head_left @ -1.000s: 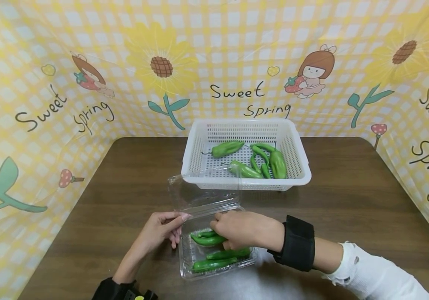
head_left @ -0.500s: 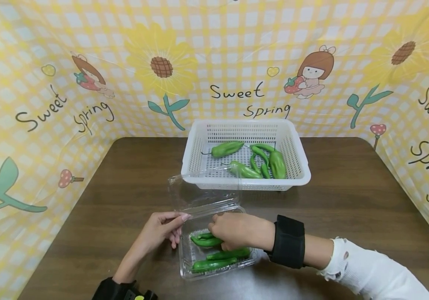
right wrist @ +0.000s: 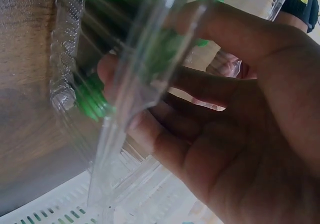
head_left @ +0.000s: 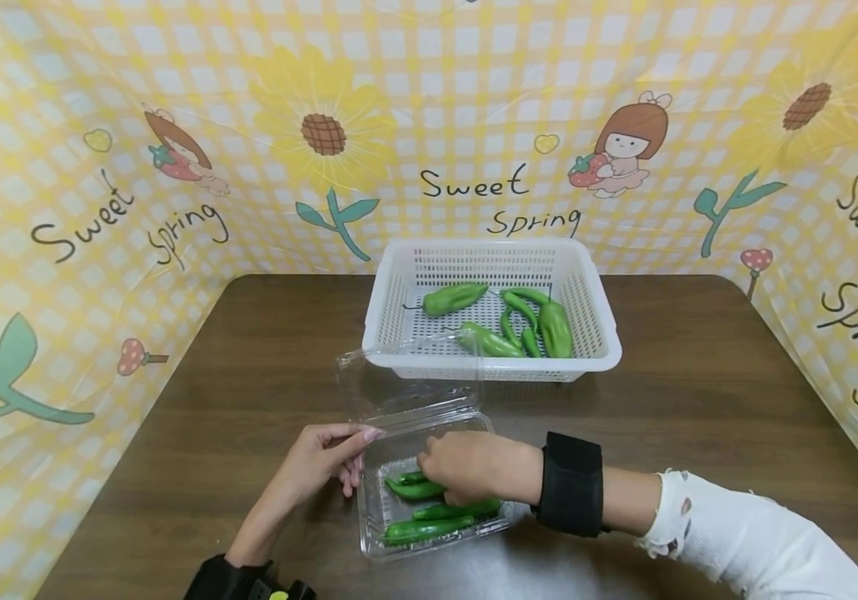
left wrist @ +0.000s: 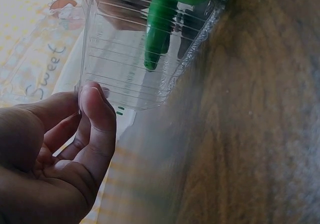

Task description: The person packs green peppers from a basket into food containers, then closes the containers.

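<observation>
Right grip (head_left: 466,467) curled round pepper (head_left: 416,489) inside clamshell (head_left: 391,517); left grip (head_left: 324,462) pinches its edge

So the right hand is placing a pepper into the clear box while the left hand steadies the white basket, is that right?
Not quite: in the head view the left hand holds the edge of the clear box, not the white basket. The right hand is indeed at a pepper inside it.

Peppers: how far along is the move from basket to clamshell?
Done: three peppers lie in the clear clamshell. In hand: right hand is on the top one, left hand pinches the rim. Left: about five in the white basket; lid open.
</observation>
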{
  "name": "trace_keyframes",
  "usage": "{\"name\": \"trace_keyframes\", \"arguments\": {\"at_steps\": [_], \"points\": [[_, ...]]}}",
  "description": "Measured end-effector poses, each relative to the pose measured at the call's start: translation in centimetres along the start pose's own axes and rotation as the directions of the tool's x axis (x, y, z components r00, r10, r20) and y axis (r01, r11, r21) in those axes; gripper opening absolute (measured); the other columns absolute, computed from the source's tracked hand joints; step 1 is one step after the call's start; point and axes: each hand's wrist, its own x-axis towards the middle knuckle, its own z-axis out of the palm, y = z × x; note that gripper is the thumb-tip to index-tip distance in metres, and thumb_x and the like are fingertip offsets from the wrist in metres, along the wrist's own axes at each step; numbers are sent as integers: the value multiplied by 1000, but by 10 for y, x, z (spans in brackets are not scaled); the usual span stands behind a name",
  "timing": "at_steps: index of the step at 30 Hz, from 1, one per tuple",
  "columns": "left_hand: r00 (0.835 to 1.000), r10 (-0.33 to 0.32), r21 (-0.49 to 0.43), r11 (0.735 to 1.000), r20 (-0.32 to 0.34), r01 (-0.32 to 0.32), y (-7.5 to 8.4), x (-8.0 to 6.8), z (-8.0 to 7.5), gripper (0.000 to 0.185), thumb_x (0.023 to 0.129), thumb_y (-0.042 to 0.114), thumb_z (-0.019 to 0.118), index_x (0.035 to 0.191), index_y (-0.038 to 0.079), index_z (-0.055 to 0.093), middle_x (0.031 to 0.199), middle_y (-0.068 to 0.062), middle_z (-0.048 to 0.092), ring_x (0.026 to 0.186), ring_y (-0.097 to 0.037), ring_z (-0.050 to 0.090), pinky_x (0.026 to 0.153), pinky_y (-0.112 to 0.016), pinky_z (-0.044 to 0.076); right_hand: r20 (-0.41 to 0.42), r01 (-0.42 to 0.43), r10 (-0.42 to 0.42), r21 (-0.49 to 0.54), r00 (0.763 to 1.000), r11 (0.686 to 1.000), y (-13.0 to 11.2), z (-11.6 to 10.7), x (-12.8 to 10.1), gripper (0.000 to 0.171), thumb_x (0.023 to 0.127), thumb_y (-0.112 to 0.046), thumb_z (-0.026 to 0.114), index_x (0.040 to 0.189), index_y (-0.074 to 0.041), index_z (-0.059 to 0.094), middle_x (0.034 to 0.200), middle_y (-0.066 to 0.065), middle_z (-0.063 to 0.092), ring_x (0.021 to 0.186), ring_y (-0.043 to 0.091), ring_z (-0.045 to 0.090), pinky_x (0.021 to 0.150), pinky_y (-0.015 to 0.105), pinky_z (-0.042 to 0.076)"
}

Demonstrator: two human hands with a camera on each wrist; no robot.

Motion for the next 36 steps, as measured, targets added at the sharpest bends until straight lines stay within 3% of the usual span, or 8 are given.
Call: {"name": "trace_keyframes", "arguments": {"at_steps": [9, 21, 36], "points": [[1000, 8, -3, 1000, 9, -8, 1, 0, 0, 35, 100, 20, 60, 121, -8, 66, 66, -7, 59, 51, -11, 60, 46, -39, 59, 13, -7, 8, -45, 1000, 999, -5, -1, 3, 45, 91, -21, 67, 134, -13, 60, 117, 2, 65, 83, 9, 62, 74, 18, 57], [1000, 13, -11, 1000, 11, -13, 0, 0, 0, 35, 100, 20, 60, 121, -8, 66, 66, -6, 59, 50, -10, 58, 45, -36, 59, -62, -2, -4, -106, 998, 994, -11, 4, 6, 38, 89, -25, 70, 125, -15, 65, 106, -1, 65, 79, 9, 62, 69, 20, 58], [1000, -9, -19, 1000, -6, 9, -3, 1, -1, 35, 100, 23, 60, 120, -5, 68, 65, -3, 59, 51, -10, 59, 45, -37, 59, -49, 0, -5, -94, 999, 996, -12, 2, 7, 34, 94, -25, 66, 126, -14, 64, 115, 2, 66, 80, 9, 63, 72, 19, 59]]}}
